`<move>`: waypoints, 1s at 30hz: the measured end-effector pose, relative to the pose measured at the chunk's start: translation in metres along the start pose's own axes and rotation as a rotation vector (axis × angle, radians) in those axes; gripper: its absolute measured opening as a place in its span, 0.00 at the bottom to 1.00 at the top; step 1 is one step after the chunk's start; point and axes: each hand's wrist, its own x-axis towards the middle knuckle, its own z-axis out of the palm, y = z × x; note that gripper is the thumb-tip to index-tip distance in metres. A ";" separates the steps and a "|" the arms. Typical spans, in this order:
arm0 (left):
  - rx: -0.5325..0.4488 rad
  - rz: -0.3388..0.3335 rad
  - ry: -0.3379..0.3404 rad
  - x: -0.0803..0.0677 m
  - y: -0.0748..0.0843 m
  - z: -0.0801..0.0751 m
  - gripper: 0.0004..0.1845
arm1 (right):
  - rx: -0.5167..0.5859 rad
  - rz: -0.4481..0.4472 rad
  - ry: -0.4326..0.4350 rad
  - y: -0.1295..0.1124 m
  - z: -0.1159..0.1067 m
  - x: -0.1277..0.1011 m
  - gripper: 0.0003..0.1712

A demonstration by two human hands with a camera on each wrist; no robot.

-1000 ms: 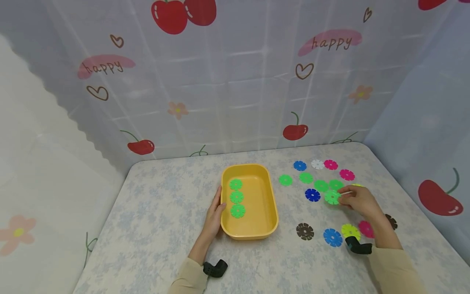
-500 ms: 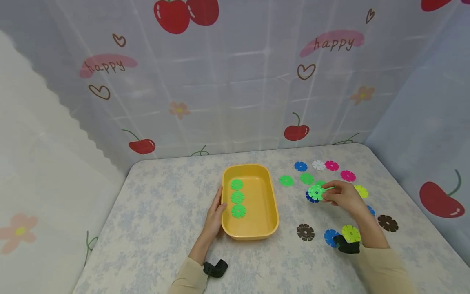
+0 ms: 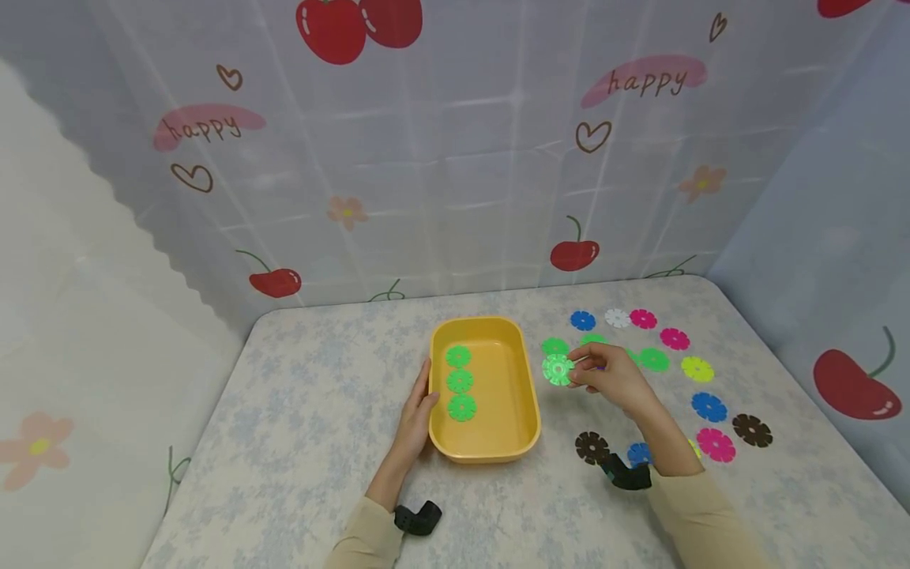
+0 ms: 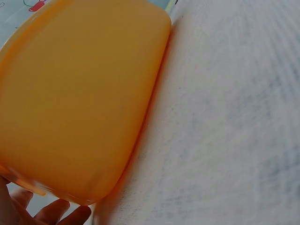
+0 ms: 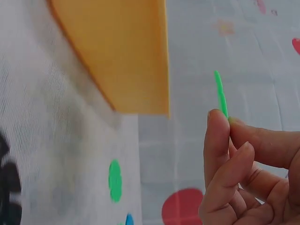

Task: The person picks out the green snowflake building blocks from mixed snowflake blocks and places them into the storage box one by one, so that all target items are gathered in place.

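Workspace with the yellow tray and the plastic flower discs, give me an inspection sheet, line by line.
Surface: table under a pale floral cloth.
Job's things: yellow tray holds three green discs in a row; held green disc is just right of the tray.
Clutter: loose discs in blue, pink, green, yellow, white and brown lie right of the tray.
Grips: left hand rests against the tray's left wall; right hand pinches the held green disc.
Cables: nothing seen.
Surroundings: cherry-print curtain behind.
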 end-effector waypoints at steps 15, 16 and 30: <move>0.010 0.029 -0.007 0.000 -0.001 -0.001 0.31 | 0.027 0.003 -0.158 -0.035 0.064 0.019 0.11; 0.011 0.028 -0.006 0.000 -0.001 -0.001 0.31 | 0.022 0.005 -0.170 -0.035 0.069 0.020 0.10; -0.008 -0.009 -0.002 0.002 -0.002 0.000 0.31 | -0.121 -0.117 -0.355 -0.041 0.109 0.022 0.07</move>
